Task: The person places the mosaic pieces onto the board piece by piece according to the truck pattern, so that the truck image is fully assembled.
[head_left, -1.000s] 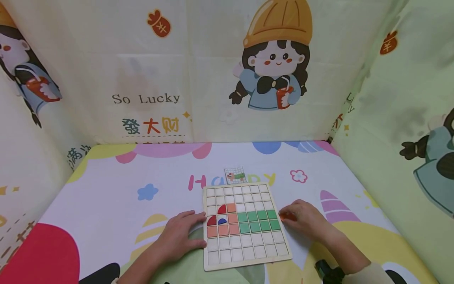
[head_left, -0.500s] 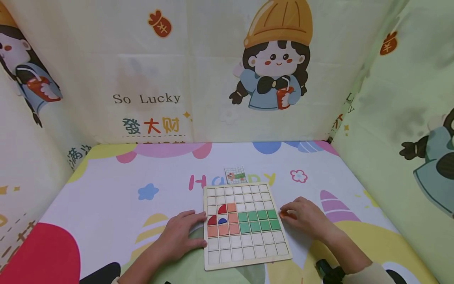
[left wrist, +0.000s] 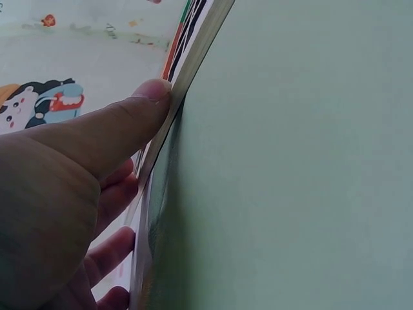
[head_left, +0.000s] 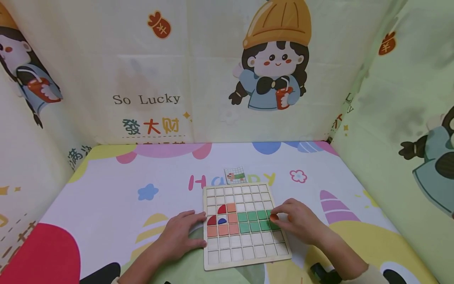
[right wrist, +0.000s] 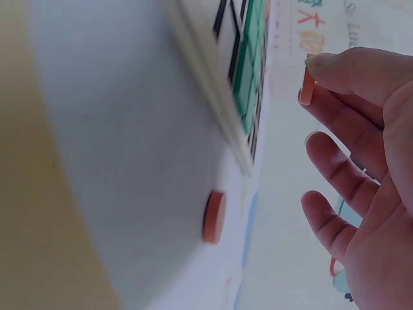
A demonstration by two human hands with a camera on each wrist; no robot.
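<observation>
A light wooden grid board (head_left: 247, 252) lies on the table, bearing green square tiles (head_left: 254, 227), salmon square tiles (head_left: 233, 228), red curved tiles (head_left: 211, 221) and a blue half-round one (head_left: 222, 221). My left hand (head_left: 179, 232) touches the board's left edge, fingers extended and thumb apart. Over the right end of the green rows, my right hand (head_left: 296, 221) pinches a small orange tile (right wrist: 308, 88) between thumb and index finger. Another orange piece (right wrist: 215, 217) lies on the table beside the board in the right wrist view; the hand hides it in the head view.
Behind the board lies a small card (head_left: 235, 176) printed with a gridded coloured pattern. A patterned cloth covers the table (head_left: 106, 205). Printed fabric walls (head_left: 209, 79) stand at the back and both sides. A black device (head_left: 322, 273) sits at my right wrist.
My right hand has moved left from beside the board to above its right edge, carrying the orange tile. The left hand and the board look unmoved.
</observation>
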